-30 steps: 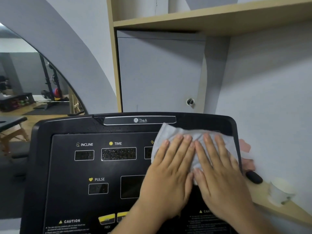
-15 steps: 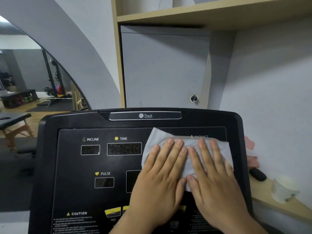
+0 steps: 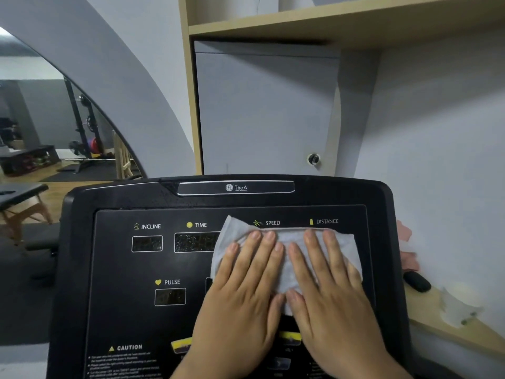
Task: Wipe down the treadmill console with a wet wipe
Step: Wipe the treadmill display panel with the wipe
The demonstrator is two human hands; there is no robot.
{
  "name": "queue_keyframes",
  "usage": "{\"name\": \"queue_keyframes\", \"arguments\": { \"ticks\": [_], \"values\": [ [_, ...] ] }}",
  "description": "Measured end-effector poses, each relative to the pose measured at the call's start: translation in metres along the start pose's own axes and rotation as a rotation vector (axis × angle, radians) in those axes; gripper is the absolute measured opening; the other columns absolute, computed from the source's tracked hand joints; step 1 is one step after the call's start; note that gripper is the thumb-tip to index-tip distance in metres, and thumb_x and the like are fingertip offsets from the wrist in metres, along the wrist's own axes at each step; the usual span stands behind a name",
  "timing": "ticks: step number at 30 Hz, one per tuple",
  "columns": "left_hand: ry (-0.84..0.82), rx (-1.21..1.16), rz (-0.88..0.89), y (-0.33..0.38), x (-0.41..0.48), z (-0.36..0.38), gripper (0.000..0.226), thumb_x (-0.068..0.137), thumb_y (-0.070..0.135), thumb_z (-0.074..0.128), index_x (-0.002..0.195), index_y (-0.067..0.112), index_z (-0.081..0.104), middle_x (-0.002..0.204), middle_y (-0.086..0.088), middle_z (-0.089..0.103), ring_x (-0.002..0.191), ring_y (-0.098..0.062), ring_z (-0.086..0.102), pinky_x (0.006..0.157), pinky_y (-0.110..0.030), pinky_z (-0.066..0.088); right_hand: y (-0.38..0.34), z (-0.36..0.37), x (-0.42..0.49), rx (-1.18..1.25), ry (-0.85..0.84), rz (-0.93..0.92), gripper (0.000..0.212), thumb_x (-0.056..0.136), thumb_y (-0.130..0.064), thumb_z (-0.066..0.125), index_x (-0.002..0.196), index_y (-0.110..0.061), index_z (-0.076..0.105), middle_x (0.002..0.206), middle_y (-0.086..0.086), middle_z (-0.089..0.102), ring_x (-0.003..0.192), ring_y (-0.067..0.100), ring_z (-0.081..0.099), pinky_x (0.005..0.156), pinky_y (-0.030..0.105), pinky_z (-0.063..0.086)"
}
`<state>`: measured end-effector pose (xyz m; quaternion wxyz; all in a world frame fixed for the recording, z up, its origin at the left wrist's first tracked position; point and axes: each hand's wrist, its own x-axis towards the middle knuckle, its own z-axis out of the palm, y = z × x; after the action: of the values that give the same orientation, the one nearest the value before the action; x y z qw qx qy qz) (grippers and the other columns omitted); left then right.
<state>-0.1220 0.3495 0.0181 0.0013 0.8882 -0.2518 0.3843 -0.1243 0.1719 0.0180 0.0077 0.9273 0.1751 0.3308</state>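
Note:
The black treadmill console [image 3: 114,269] fills the lower part of the head view, with INCLINE, TIME, SPEED, DISTANCE and PULSE labels and dark display windows. A white wet wipe [image 3: 228,239] lies spread on the right half of the panel, just under the SPEED and DISTANCE labels. My left hand [image 3: 243,302] and my right hand [image 3: 328,296] lie flat side by side on the wipe, fingers extended, pressing it onto the panel. The displays under the wipe are hidden. The TIME window looks streaked with moisture.
A wooden ledge [image 3: 448,332] runs to the right of the console, carrying a black oblong object [image 3: 416,281], a white paper cup [image 3: 459,305] and pink items [image 3: 407,250]. A grey cabinet door [image 3: 262,110] and wooden shelf stand behind. A mirror [image 3: 41,127] at left shows gym equipment.
Both hands have slid the wipe down and slightly left on the panel. The SPEED and DISTANCE labels, covered before, now show above it.

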Motion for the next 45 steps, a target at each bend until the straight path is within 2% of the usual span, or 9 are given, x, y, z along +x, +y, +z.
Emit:
{"name": "queue_keyframes", "arguments": {
  "ticks": [3,8,14,17,24,31,34,41,45],
  "values": [
    [0.027,0.011,-0.017,-0.009,0.020,-0.004,0.062,0.098,0.034,0.037,0.153,0.005,0.028,0.162,-0.011,0.020,0.151,-0.026,0.015,0.118,-0.050,0.021,0.003,-0.009,0.028,-0.012,0.009,-0.006,0.060,0.102,-0.045,0.016,0.156,-0.019,0.014,0.165,0.006,0.006,0.151,0.029,0.004,0.115,0.045,0.013],
    [0.015,-0.001,-0.086,-0.018,0.043,-0.012,0.061,0.099,0.031,0.033,0.154,0.005,0.024,0.163,-0.011,0.016,0.152,-0.026,0.010,0.120,-0.051,0.019,0.000,-0.018,0.055,-0.006,0.017,0.020,0.061,0.101,-0.042,0.021,0.156,-0.019,0.008,0.165,0.004,-0.003,0.151,0.027,-0.006,0.118,0.044,0.005],
    [-0.011,0.011,-0.095,-0.011,-0.011,-0.006,0.063,0.097,0.032,0.037,0.153,0.005,0.027,0.163,-0.012,0.019,0.150,-0.028,0.017,0.117,-0.051,0.021,-0.024,-0.003,0.019,0.009,-0.007,-0.026,0.063,0.098,-0.043,0.028,0.155,-0.017,0.020,0.164,0.009,0.008,0.150,0.032,0.006,0.113,0.048,0.016],
    [-0.002,0.013,-0.078,-0.017,-0.015,-0.005,0.063,0.096,0.033,0.039,0.152,0.005,0.028,0.163,-0.011,0.020,0.150,-0.027,0.018,0.117,-0.050,0.021,-0.027,-0.002,0.021,0.007,0.005,-0.041,0.063,0.097,-0.043,0.031,0.154,-0.017,0.025,0.164,0.007,0.009,0.151,0.031,0.007,0.114,0.045,0.015],
    [0.025,0.019,-0.139,-0.040,0.022,-0.020,0.060,0.100,0.030,0.032,0.154,0.005,0.023,0.163,-0.011,0.016,0.152,-0.025,0.010,0.121,-0.049,0.015,-0.030,-0.019,0.070,-0.014,-0.001,-0.020,0.061,0.101,-0.043,0.019,0.156,-0.019,0.011,0.165,0.005,-0.002,0.151,0.027,-0.009,0.119,0.044,0.005],
    [-0.004,0.023,-0.156,-0.033,-0.035,-0.015,0.061,0.100,0.035,0.034,0.153,0.005,0.026,0.163,-0.011,0.018,0.151,-0.027,0.015,0.118,-0.051,0.020,-0.052,-0.001,0.026,0.010,-0.017,-0.090,0.063,0.098,-0.045,0.030,0.155,-0.019,0.019,0.164,0.008,0.008,0.151,0.031,0.004,0.114,0.044,0.013],
    [0.021,0.036,-0.159,-0.049,-0.024,-0.019,0.062,0.100,0.036,0.035,0.153,0.006,0.026,0.163,-0.010,0.019,0.151,-0.027,0.014,0.120,-0.050,0.019,-0.050,-0.005,0.047,0.003,-0.003,-0.113,0.062,0.099,-0.045,0.027,0.155,-0.021,0.015,0.165,0.005,0.005,0.151,0.028,0.001,0.114,0.044,0.013],
    [0.016,0.059,-0.231,-0.072,-0.004,-0.031,0.062,0.102,0.034,0.028,0.155,0.005,0.017,0.164,-0.012,0.010,0.152,-0.027,0.004,0.123,-0.048,0.009,-0.064,-0.019,0.088,-0.014,-0.002,-0.110,0.062,0.100,-0.043,0.022,0.156,-0.020,0.005,0.165,0.006,-0.007,0.150,0.028,-0.012,0.118,0.043,0.001],
    [0.000,0.046,-0.275,-0.056,-0.052,-0.022,0.063,0.101,0.035,0.031,0.155,0.004,0.020,0.164,-0.013,0.013,0.152,-0.029,0.008,0.121,-0.049,0.012,-0.080,-0.004,0.054,-0.005,-0.023,-0.186,0.064,0.098,-0.044,0.028,0.155,-0.019,0.013,0.165,0.008,0.003,0.151,0.031,-0.003,0.116,0.046,0.009]
  ]
}}
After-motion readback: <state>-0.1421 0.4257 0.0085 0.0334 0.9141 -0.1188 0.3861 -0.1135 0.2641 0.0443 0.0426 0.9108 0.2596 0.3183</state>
